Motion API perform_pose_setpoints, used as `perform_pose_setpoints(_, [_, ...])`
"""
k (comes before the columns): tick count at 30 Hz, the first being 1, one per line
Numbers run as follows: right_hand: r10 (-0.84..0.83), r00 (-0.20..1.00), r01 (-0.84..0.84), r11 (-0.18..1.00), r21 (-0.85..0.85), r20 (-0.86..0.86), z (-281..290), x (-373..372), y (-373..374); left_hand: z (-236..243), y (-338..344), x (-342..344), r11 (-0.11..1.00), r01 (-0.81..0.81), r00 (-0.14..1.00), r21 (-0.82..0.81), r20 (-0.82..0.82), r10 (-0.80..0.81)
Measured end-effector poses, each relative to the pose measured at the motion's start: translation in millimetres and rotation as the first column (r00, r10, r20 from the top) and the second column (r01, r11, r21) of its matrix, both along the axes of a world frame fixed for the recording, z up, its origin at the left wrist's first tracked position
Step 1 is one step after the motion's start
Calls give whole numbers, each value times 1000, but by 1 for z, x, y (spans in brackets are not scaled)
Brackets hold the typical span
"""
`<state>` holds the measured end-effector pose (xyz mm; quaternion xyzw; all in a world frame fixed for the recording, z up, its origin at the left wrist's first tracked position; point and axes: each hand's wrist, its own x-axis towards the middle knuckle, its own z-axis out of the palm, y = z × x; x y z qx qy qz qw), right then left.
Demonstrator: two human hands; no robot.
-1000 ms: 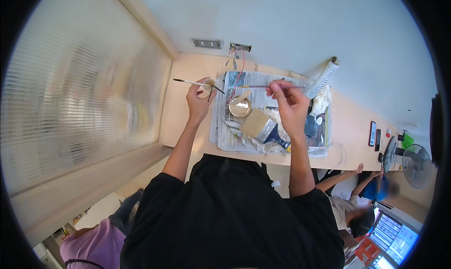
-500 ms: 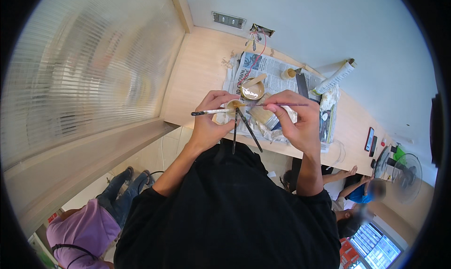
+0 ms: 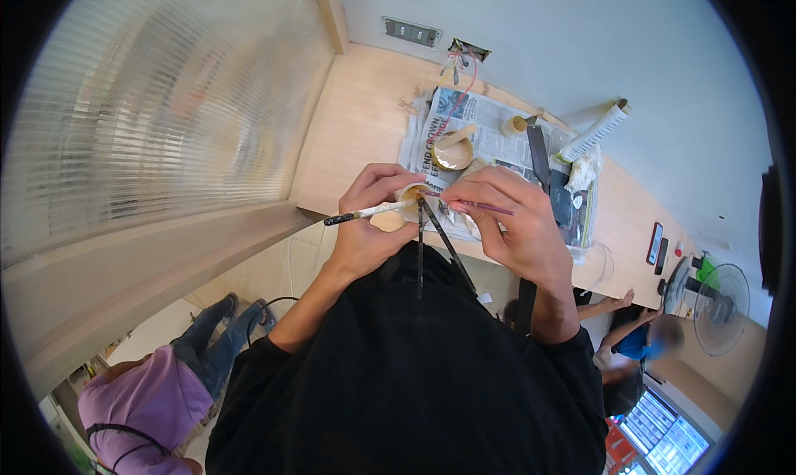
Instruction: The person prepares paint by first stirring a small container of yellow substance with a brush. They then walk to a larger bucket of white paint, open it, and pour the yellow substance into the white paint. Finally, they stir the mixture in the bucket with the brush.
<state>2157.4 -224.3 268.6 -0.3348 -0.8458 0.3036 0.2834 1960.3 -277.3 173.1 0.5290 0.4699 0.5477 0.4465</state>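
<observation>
My left hand [image 3: 361, 226] is closed around a small pale cup [image 3: 407, 195] with yellowish-brown contents. A white brush with a black end [image 3: 365, 213] leans out of the cup to the left. Two dark-handled brushes [image 3: 420, 247] jut toward my body from the same cup. In my right hand [image 3: 521, 222], a slim purple-handled paintbrush [image 3: 485, 206] is pinched between thumb and fingers. Its tip reaches into the cup. Just beyond the hands sits a round tin [image 3: 452, 155] of pale, glossy liquid, with a flat wooden stick [image 3: 458, 136] across its rim.
Newspaper [image 3: 489, 114] covers part of the wooden counter [image 3: 356, 118]. On it are a small yellowish cup [image 3: 514, 126], a dark flat blade [image 3: 539, 153] and a white tube [image 3: 599, 133]. Wires [image 3: 464, 60] hang from the wall. A fan [image 3: 720, 309] stands right; people are nearby.
My right hand has moved left and closer, bringing the purple brush's tip down into the cup. The cup and brushes in my left hand have tilted slightly.
</observation>
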Motion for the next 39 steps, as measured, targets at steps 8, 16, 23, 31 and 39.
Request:
perform_pose_setpoints(8, [86,996,-89,989,120,33,4,0,0,3,-4,-2,999,-29,999,29,-19,30])
perform_pose_setpoints(16, [174,978,-193,964,185,112,13,0,-1,9,-6,-4,999,-39,998,37,-56,41])
perform_pose_setpoints(23, [174,946,-256,918,303,273,30,-4,-11,12,-6,-4,997,-49,998,59,-37,51])
perform_pose_setpoints(31, [139,941,-259,883,393,308,39,-6,-23,18,-7,-9,998,-55,995,22,-77,56])
perform_pose_setpoints(39, [139,949,-258,861,439,284,38,-4,-22,11,-7,-12,994,-92,994,55,-58,95])
